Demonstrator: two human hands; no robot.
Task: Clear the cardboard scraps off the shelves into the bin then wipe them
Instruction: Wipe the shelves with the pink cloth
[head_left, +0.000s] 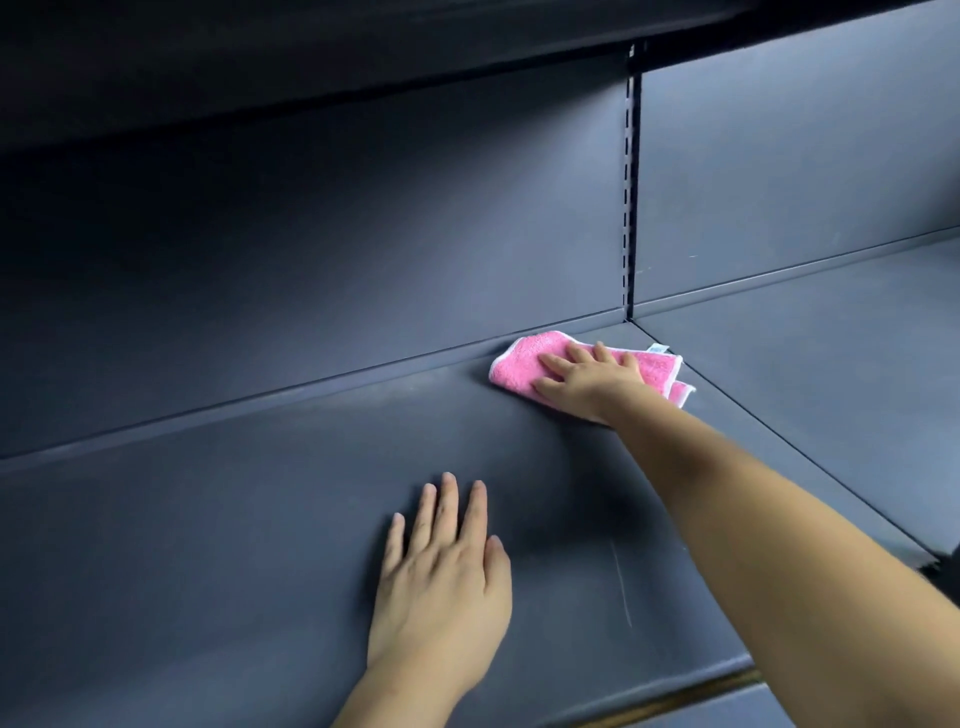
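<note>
You're pressing the pink cloth (524, 358) under your flat right hand (589, 382) at one o'clock (left hand (441, 577) spread on the shelf (208, 519)), so be sweeping overlapping strokes toward nine.

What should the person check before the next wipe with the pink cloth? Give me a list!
1. Right hand flat on the pink cloth: ok, straight fingers press it down.
2. Cloth touching the shelf: ok, it lies by the back corner.
3. Left hand out of the cloth's way: ok, it rests flat nearer the front, apart from the cloth.
4. Cardboard scraps gone from this shelf: ok, none show on the visible part.
5. Bin close by: cannot tell, it is not in view.
6. Cloth clean underneath: cannot tell, the underside is hidden.
</note>
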